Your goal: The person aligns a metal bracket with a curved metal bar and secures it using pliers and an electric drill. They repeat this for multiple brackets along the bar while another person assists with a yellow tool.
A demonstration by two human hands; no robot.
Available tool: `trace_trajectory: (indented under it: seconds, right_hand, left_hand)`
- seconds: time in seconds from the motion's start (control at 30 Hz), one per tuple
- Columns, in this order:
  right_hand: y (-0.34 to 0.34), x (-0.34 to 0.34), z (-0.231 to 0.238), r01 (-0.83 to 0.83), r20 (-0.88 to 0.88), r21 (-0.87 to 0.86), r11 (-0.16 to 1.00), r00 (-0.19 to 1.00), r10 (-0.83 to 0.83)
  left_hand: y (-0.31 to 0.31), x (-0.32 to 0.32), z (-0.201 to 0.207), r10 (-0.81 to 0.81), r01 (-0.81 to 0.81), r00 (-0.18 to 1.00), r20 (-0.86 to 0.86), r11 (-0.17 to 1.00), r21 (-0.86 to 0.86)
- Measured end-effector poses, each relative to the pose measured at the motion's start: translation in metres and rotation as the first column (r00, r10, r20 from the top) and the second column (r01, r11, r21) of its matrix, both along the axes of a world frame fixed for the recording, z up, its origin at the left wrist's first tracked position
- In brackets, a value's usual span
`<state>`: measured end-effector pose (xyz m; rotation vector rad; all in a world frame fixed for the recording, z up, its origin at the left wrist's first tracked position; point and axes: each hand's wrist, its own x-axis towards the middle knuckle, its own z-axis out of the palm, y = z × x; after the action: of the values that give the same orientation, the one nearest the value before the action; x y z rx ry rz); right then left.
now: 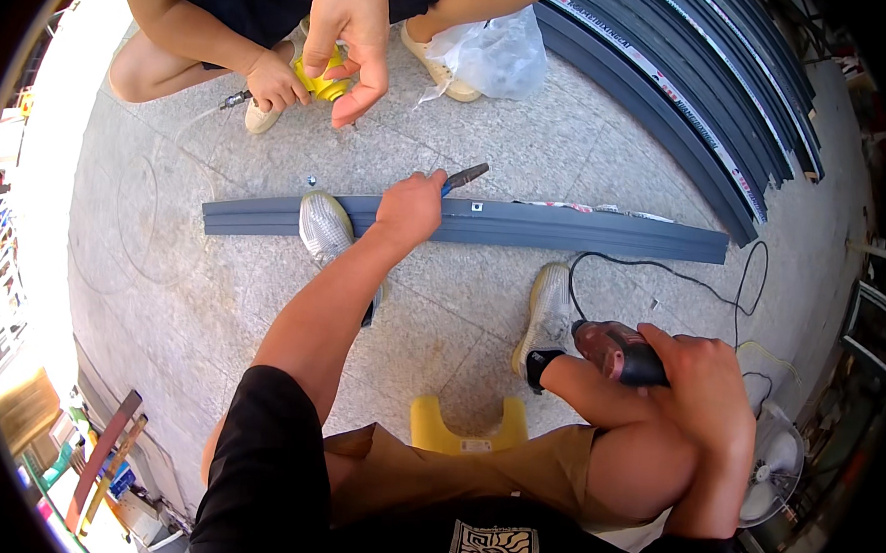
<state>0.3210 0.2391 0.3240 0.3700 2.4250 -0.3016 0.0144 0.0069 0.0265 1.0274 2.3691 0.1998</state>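
My left hand [409,210] is closed round a pair of pliers [465,179], whose dark jaws point up to the right. It is just above a long dark-grey metal profile [586,230] lying across the floor. A small square cut-out [477,207] shows in the profile near the pliers. My left shoe [325,226] rests over the profile. Beside my right knee, my right hand [703,380] grips a dark red and black corded power drill [614,354]. Most of its handle is hidden under my fingers.
Opposite me a person squats, one hand [278,80] on a yellow air tool [320,78], the other hand [353,42] held out. A clear plastic bag [495,57] lies by their foot. Stacked profiles [663,98] fill the far right. A black cable [678,276], yellow stool [467,433] and fan [776,464] are near.
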Motion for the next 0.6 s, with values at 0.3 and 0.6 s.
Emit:
trace_trajectory:
  seconds: [0.3, 0.6]
  right_hand:
    - [-0.002, 0.007, -0.004, 0.0, -0.022, 0.008, 1.0, 1.0, 0.0]
    - [0.0, 0.028, 0.004, -0.032, -0.093, 0.016, 0.999, 0.995, 0.033]
  left_hand:
    - [-0.045, 0.042, -0.023, -0.13, 0.136, 0.99, 0.057, 0.984, -0.118]
    - [-0.079, 0.106, -0.053, -0.063, 0.112, 0.968, 0.243, 0.975, -0.193]
